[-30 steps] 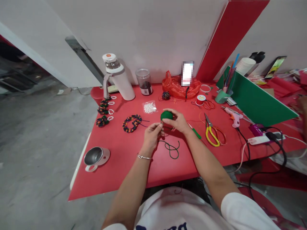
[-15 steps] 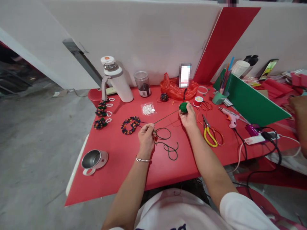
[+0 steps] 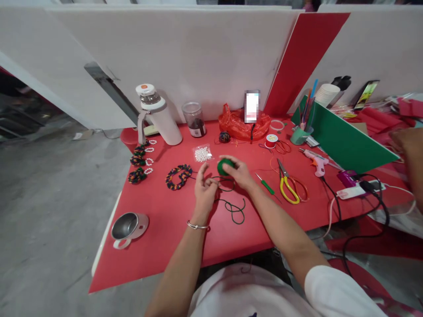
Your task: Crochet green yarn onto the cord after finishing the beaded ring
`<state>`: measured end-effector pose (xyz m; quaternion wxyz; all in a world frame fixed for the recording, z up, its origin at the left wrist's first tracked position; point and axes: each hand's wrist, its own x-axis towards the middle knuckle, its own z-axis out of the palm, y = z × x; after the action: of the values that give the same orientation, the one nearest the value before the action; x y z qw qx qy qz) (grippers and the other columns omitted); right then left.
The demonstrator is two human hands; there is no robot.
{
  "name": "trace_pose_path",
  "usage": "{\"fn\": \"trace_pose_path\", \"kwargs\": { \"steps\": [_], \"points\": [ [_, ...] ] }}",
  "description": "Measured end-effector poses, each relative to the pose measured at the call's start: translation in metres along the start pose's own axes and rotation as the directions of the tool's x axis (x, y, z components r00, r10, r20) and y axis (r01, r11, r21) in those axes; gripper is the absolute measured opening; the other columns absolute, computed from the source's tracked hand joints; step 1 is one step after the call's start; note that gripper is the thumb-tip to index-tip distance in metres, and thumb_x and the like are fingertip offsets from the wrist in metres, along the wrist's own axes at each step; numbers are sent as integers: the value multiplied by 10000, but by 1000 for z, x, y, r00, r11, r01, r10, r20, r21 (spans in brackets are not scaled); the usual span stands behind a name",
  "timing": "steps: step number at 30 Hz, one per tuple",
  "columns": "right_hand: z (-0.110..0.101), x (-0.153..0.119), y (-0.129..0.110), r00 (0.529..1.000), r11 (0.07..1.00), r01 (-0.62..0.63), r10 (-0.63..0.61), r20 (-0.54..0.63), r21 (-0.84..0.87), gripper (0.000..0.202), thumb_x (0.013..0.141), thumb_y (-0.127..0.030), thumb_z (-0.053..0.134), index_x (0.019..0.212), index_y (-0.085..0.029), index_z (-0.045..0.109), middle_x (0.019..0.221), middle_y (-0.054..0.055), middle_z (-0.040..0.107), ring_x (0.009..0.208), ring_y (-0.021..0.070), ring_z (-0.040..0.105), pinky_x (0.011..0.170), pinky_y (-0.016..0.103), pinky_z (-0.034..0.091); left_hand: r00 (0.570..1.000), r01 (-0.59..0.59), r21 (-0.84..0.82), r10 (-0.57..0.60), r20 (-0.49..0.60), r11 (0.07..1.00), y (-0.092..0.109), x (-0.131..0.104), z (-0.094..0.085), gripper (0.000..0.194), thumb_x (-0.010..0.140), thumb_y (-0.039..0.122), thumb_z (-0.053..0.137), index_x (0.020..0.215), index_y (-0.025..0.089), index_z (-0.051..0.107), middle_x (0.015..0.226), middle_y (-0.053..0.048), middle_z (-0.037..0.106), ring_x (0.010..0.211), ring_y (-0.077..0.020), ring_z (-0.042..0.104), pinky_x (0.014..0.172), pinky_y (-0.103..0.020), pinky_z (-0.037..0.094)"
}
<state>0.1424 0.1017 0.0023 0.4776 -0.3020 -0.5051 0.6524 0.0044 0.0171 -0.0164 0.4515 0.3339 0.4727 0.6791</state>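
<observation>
A ball of green yarn is in the fingers of my right hand, above the middle of the red table. Just left of it, my left hand has one digit raised and the others closed on the green cord. A loop of that green cord hangs beside my left fingers, and a slack curl lies on the table below. To the left rests a braided multicoloured yarn ring with a dark strand running toward my left hand. A green-handled hook tool lies right of my right hand.
Yellow-handled scissors, a pink glue gun and a power strip lie at right. A mug, white bottle and beaded yarn pieces stand left. A bead packet and red bag lie behind.
My right hand has brought the green yarn ball left and nearer, close to my left hand. The stretched strand between them no longer shows. The hook tool is now uncovered.
</observation>
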Motion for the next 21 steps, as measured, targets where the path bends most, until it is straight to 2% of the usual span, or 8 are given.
{"fn": "trace_pose_path", "kwargs": {
  "steps": [1, 3, 5, 8, 11, 15, 18, 21],
  "points": [
    [6, -4, 0, 996, 999, -1, 5, 86, -41, 541, 660, -513, 947, 1105, -253, 783, 1032, 10, 776, 900, 163, 706, 836, 287, 591, 997, 57, -26, -56, 45, 998, 1, -1, 3, 689, 637, 191, 845, 1291, 274, 645, 1236, -68, 716, 645, -78, 619, 633, -253, 530],
    [13, -9, 0, 985, 998, -11, 22, 172, -66, 545, 655, -483, 957, 1121, -255, 790, 1050, 12, 781, 954, 180, 710, 904, 312, 587, 979, 180, -28, -177, 99, 983, 2, -3, 8, 567, 609, 269, 904, 1134, 207, 699, 1008, -52, 752, 642, -120, 650, 592, -259, 533],
    [11, -7, 3, 989, 999, -53, 53, 138, 0, 546, 684, -493, 940, 1155, -271, 773, 1045, 6, 784, 925, 177, 717, 876, 317, 601, 969, 236, 28, -237, 69, 971, 4, -3, 11, 447, 619, 369, 924, 955, 156, 721, 788, -25, 720, 592, -121, 629, 550, -242, 512],
    [0, 3, 9, 990, 966, -141, 140, 20, 216, 553, 708, -539, 914, 1171, -301, 729, 1010, -8, 784, 838, 160, 723, 727, 288, 626, 969, 247, 64, -245, -46, 967, 6, -3, 11, 429, 646, 493, 905, 794, 138, 716, 588, 23, 619, 456, -70, 498, 445, -201, 417],
    [-9, 11, 13, 983, 914, -171, 184, 0, 369, 589, 637, -453, 975, 1137, -299, 706, 1050, -10, 793, 905, 154, 744, 727, 261, 645, 960, 264, 9, -262, -96, 964, 8, -1, 11, 468, 632, 554, 896, 753, 144, 705, 532, 43, 571, 403, -60, 452, 392, -189, 372],
    [-7, 10, 12, 983, 910, -166, 184, -9, 380, 628, 591, -266, 997, 1136, -299, 687, 1072, -22, 798, 923, 136, 758, 761, 239, 649, 961, 241, -28, -242, -131, 970, 10, -1, 12, 463, 604, 532, 913, 745, 151, 691, 531, 45, 578, 389, -63, 465, 372, -183, 378],
    [-9, 12, 11, 982, 924, -111, 159, -103, 367, 590, 614, -300, 978, 1119, -291, 674, 1010, -27, 796, 877, 136, 760, 676, 218, 628, 959, 204, -59, -212, -186, 977, 11, -1, 11, 428, 638, 515, 896, 737, 167, 668, 510, 61, 549, 362, -66, 428, 337, -185, 342],
    [-21, 19, 10, 962, 926, -39, 137, -237, 375, 566, 617, -339, 964, 1088, -292, 654, 961, -42, 782, 869, 136, 759, 632, 200, 596, 957, 142, -93, -161, -243, 985, 9, 1, 8, 387, 661, 473, 888, 731, 174, 653, 491, 72, 529, 358, -55, 406, 344, -170, 315]
  ]
}}
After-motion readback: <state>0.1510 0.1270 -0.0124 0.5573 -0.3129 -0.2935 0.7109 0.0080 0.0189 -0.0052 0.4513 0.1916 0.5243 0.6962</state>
